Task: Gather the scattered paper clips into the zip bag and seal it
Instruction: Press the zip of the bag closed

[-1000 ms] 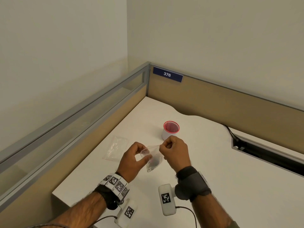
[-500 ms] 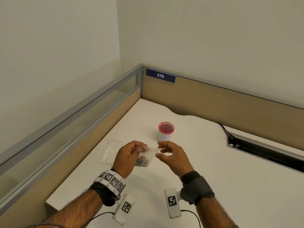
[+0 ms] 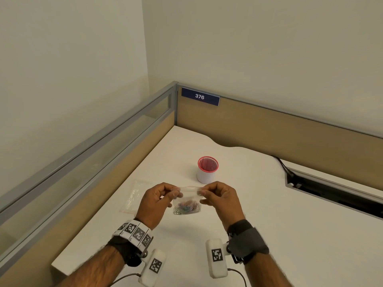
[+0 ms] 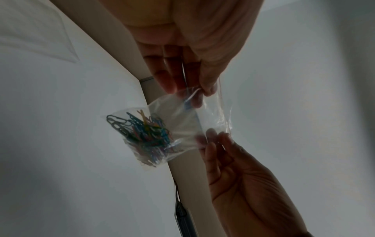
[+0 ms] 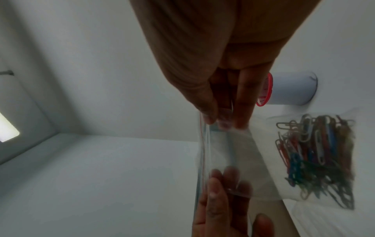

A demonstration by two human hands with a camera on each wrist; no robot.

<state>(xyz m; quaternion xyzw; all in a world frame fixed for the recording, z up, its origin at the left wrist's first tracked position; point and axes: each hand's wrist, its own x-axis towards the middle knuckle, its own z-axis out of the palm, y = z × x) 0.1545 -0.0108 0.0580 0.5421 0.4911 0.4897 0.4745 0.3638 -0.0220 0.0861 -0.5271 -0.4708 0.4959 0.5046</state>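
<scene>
clips: all the paper clips I can see are in the zip bag already, bunched at the bottom
bag: held up over the table, near side of the red-rimmed cup
left hand: fingers pinching the top left corner
right hand: fingers pinching the top right corner
left to do: the seal. Can't tell if the zip strip is pressed shut yet, looks like no
extra: another clear bag lies flat to the left
</scene>
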